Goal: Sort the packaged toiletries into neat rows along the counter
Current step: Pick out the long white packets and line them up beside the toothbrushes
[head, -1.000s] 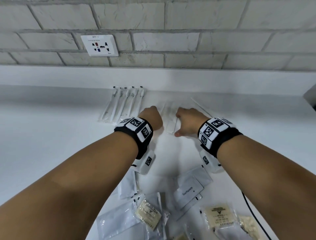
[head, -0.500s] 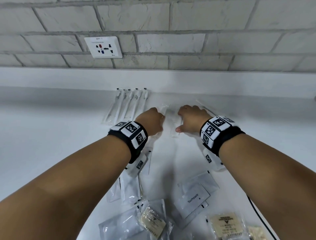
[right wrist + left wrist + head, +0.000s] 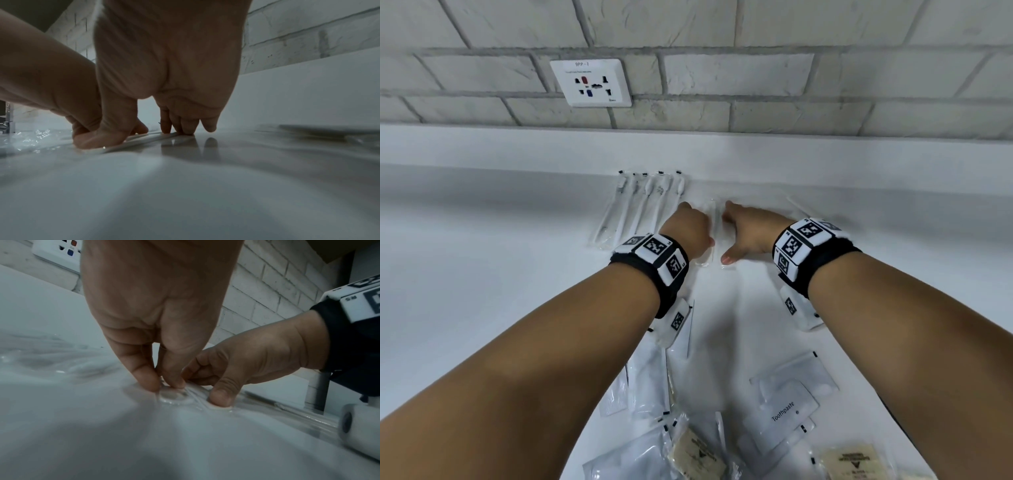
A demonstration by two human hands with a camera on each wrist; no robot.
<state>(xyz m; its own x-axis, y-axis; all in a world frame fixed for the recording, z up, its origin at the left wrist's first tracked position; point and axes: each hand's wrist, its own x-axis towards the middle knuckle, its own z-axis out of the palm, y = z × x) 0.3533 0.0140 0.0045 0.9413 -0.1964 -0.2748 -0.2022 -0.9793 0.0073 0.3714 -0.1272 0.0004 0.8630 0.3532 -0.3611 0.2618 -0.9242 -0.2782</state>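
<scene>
A long clear-wrapped packet (image 3: 714, 222) lies lengthwise on the white counter (image 3: 482, 274) near the back wall, between my two hands. My left hand (image 3: 690, 229) is on its left side. In the left wrist view its fingertips (image 3: 150, 384) pinch down on the packet's near end (image 3: 176, 398). My right hand (image 3: 743, 229) spans the right side, thumb (image 3: 98, 141) pressing the near part of the packet (image 3: 144, 139) and its fingertips (image 3: 185, 128) touching farther along. A row of several wrapped toothbrushes (image 3: 640, 205) lies just left of the hands.
Another clear packet (image 3: 799, 205) lies at an angle to the right, by the counter's raised back ledge (image 3: 825, 161). A loose pile sits near me: a toothpaste sachet (image 3: 784, 411), yellowish soap packets (image 3: 698, 459) and white pouches (image 3: 647, 383). A wall socket (image 3: 590, 82) is above.
Both hands have slid away from me toward the back wall with the clear packet between them, nearer to the toothbrush row. The right hand's fingers have stretched out along the packet.
</scene>
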